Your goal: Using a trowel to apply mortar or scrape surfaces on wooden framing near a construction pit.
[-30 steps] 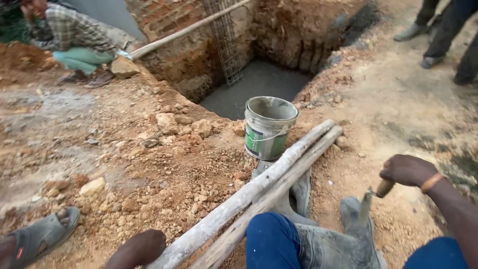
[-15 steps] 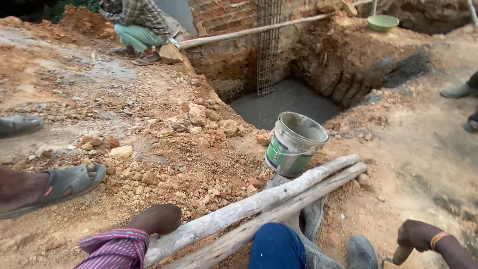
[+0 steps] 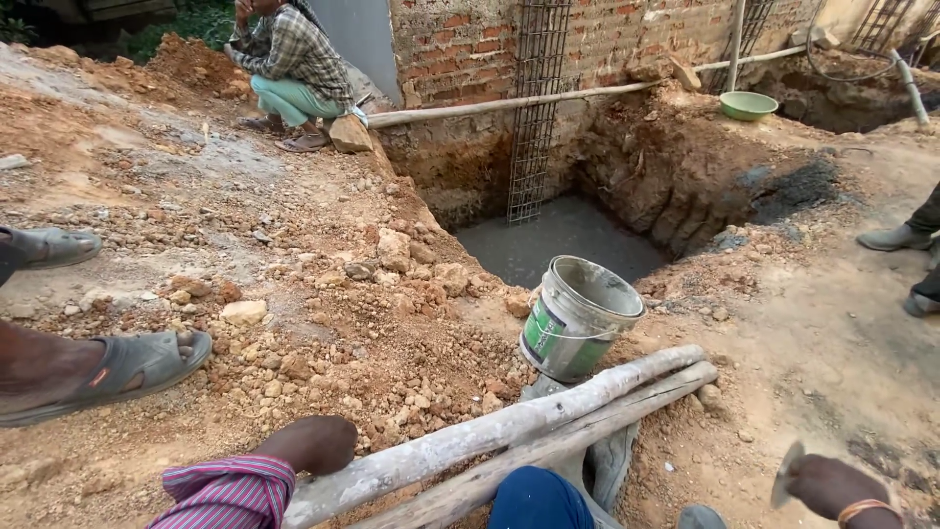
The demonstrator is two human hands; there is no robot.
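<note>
left hand (image 3: 311, 443): resting closed beside the wooden poles (image 3: 509, 436)
right hand (image 3: 830, 485): gripping trowel (image 3: 786, 474)
ahead: tilted bucket (image 3: 578, 318) sitting by pit (image 3: 563, 240)

Crouching person (image 3: 292, 69), brick wall (image 3: 470, 39), rebar cage (image 3: 537, 108), green basin (image 3: 747, 105), sandalled foot (image 3: 108, 367)

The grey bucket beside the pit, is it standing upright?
No, the bucket leans tilted against the two wooden poles at the pit edge.

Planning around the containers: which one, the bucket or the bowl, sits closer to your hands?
The grey bucket with the green label, leaning against the poles. The green bowl sits far beyond the pit.
</note>
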